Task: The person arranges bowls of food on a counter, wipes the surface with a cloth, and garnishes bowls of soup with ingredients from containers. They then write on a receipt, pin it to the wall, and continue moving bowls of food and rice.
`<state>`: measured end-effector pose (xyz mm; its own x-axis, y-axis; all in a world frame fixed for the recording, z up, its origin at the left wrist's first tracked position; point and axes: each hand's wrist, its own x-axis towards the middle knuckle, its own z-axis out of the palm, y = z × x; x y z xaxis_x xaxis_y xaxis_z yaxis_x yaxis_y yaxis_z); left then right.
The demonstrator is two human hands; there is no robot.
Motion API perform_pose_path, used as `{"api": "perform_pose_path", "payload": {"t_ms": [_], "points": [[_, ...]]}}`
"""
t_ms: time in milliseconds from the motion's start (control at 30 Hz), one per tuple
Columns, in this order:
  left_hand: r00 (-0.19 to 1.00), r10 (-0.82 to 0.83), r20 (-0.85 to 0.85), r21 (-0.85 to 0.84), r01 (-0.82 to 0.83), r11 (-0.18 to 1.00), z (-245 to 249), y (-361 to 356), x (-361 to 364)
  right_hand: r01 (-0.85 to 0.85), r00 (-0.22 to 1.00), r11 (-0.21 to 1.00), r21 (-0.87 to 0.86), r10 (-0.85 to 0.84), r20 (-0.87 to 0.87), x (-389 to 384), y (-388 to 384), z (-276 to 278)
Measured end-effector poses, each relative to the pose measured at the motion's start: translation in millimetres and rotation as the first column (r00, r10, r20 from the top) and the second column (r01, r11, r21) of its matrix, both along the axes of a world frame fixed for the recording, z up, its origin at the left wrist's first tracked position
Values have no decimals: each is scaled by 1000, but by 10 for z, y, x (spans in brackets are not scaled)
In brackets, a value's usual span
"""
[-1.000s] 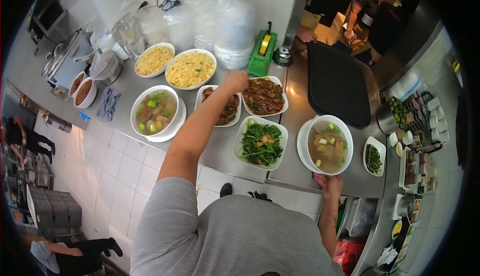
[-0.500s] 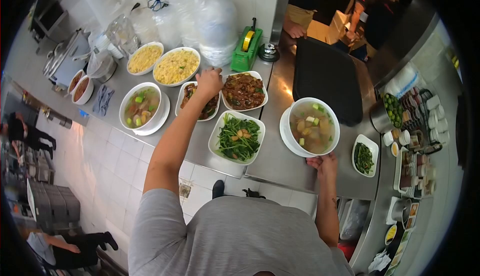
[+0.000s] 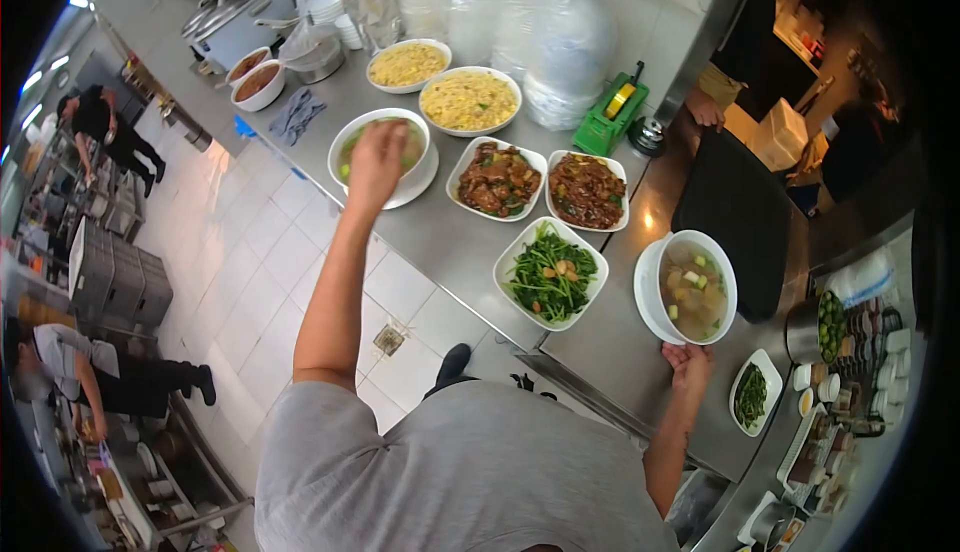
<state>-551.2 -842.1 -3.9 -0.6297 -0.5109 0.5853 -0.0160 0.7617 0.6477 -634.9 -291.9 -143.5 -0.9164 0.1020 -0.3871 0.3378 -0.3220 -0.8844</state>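
Note:
My left hand (image 3: 376,164) hovers above the left soup bowl (image 3: 346,137), its fingers bent down and slightly blurred; what they hold, if anything, is not visible. My right hand (image 3: 688,364) is at the near edge of the right soup bowl (image 3: 728,297), fingers curled against its underside. That bowl stands on a white saucer (image 3: 646,297) and holds clear broth with green and pale pieces. Between the two bowls are two square dishes of brown saucy meat, one left (image 3: 497,180) and one right (image 3: 587,190), and a dish of leafy greens with garlic (image 3: 550,277).
Two plates of yellow fried rice (image 3: 470,102) (image 3: 409,65) stand behind. A green tape dispenser (image 3: 610,117) and a call bell (image 3: 647,135) are near the wall. A black tray (image 3: 740,222) lies to the right, beside a person's hand (image 3: 705,109). Co-workers (image 3: 110,137) stand at left.
My left hand has moved left from above the brown meat dish to above the left soup bowl. My right hand stays at the right soup bowl. The view has turned left.

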Motion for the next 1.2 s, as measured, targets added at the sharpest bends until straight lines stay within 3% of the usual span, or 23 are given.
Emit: {"api": "perform_pose_path", "payload": {"t_ms": [167,267,367,433,500,533,567,600,667,700,733,800,1000,1100,1200], "points": [[987,157,38,454,-157,877,-221,-1030,371,44,998,999,26,-43,-50,99,-122,75],[976,179,128,583,-219,782,-411,-1495,481,228,969,901,368,-245,1,382,-258,424],[964,115,239,662,-249,707,-582,-1783,506,317,932,735,599,-125,-340,619,-506,692],[960,42,278,708,-235,666,-654,-1935,399,161,890,828,537,113,-442,689,-1159,1007],[952,-87,294,770,-182,612,-715,-2084,244,-171,820,857,486,397,-413,689,-1952,1225],[945,-150,292,798,-154,582,-725,-2144,154,-427,785,853,299,514,-346,702,-2393,1298],[928,-209,307,816,-144,560,-693,-2149,71,-640,688,761,101,627,-365,669,-2774,1263],[919,-294,264,859,-86,505,-805,-2261,-28,-764,597,639,92,754,-275,621,-3148,1218],[881,-445,160,927,21,374,-1116,-2518,-269,-844,532,537,-13,831,-162,528,-3845,889],[867,-495,66,952,94,292,-1063,-2442,-318,-838,546,546,-29,836,-59,487,-4146,792],[866,-486,120,954,36,298,-958,-2348,-337,-830,554,555,-44,832,45,447,-4400,731],[852,-470,231,946,-84,312,-785,-2199,-313,-801,598,599,14,799,59,358,-4773,694],[905,-421,57,952,78,297,-902,-2143,-234,-664,742,747,-1,659,-124,335,-5101,181],[927,-373,44,927,101,360,-989,-2083,-139,-670,735,742,16,666,-130,423,-4993,207],[948,-299,111,841,71,536,-1148,-2058,45,-604,766,794,65,601,-229,530,-4942,149]]}}
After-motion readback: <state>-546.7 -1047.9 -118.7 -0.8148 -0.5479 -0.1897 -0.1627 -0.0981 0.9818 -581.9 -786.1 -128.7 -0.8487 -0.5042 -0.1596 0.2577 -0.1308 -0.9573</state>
